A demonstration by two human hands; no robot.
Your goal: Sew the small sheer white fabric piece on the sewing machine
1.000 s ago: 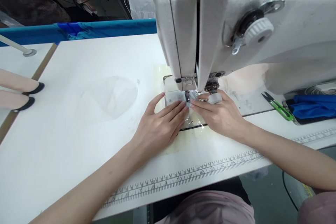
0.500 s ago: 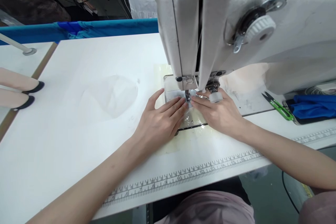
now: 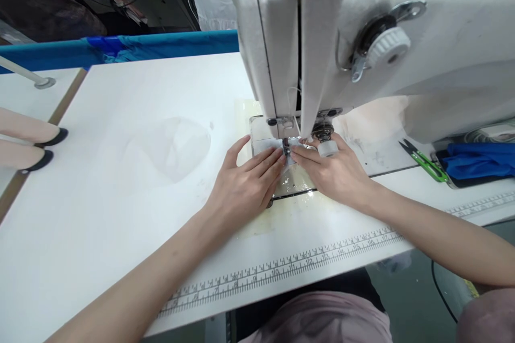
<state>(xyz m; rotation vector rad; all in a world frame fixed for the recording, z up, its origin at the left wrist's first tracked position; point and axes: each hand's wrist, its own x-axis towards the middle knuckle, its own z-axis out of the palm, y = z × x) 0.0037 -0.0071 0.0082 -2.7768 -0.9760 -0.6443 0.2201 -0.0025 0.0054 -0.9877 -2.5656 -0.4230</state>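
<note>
Head view: hands (image 3: 246,185) on pale, thin fabric (image 3: 289,161)

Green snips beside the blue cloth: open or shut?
Open: the green snips show dark blades spread apart at the tips.

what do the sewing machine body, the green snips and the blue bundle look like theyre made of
Sewing machine body: probably painted metal; smooth, pale, with soft highlights.
Green snips: grips likely plastic, from their bright even colour; dark, slim blades suggest metal.
Blue bundle: apparently cloth, judging by its soft folds; fibre unclear.
</note>
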